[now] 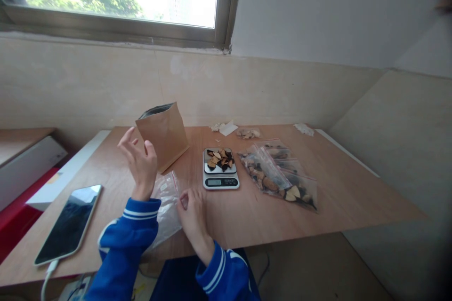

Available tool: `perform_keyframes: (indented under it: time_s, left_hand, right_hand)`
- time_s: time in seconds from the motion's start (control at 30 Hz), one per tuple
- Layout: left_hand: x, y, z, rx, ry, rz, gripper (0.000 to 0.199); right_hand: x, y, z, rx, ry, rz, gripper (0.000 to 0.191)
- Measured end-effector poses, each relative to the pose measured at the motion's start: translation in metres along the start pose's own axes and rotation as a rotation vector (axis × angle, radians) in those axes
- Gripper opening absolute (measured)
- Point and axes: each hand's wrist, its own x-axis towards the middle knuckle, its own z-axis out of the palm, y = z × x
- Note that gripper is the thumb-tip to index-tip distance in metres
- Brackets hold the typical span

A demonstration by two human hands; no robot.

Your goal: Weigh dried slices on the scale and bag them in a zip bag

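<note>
On the table [339,202], the left hand [139,164] is spread open, with the tilted paper bag [164,140] just to its right, long side upward; the right hand [192,225] pinches a plastic bag [166,209] at its edge.

The raised left hand [140,165], fingers spread, sits just beside a tilted brown kraft-paper pouch [165,138] with a silver lining (whether they touch is hard to tell). The right hand [192,221] rests on a crumpled clear plastic bag [166,211] on the pale wooden table [318,197]. A white digital kitchen scale [219,181] holds dark-and-tan dried slices [221,159], just beside clear zip bags [277,174] of similar pieces.
</note>
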Motion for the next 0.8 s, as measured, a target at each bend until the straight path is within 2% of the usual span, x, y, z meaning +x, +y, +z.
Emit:
perform_keyframes:
  time_s: [0.07,0.13,0.2,0.3,0.37,0.5,0.67,0.73,0.8]
  left_hand:
    - [-0.011,0.007,-0.010,0.000,0.001,-0.034,0.048]
    - [-0.023,0.015,-0.021,0.000,-0.094,-0.094,0.033]
    - [-0.036,0.021,-0.030,-0.045,-0.319,-0.155,0.022]
    - [-0.059,0.032,-0.036,-0.202,-0.646,-0.150,0.034]
    - [-0.073,0.040,-0.036,-0.305,-0.776,-0.111,0.038]
    - [-0.091,0.052,-0.030,-0.399,-0.828,-0.159,0.033]
    - [-0.097,0.051,-0.025,-0.384,-0.867,-0.165,0.039]
    - [-0.097,0.048,-0.026,-0.352,-0.819,-0.148,0.043]
    - [-0.096,0.045,-0.029,-0.314,-0.702,-0.168,0.045]
  right_hand:
    - [0.003,-0.004,-0.010,0.089,0.054,0.029,0.008]
    - [0.007,-0.009,-0.022,0.198,0.101,0.050,0.006]
    - [0.011,-0.016,-0.036,0.326,0.152,0.051,0.008]
    - [0.016,-0.024,-0.058,0.430,0.226,-0.001,0.012]
    - [0.017,-0.027,-0.071,0.434,0.209,-0.062,0.013]
    - [0.015,-0.029,-0.088,0.467,0.089,-0.112,0.023]
    - [0.016,-0.025,-0.093,0.560,0.041,-0.037,0.017]
    - [0.022,-0.016,-0.095,0.625,0.089,0.038,0.016]
    - [0.029,-0.003,-0.099,0.677,0.219,0.147,0.020]
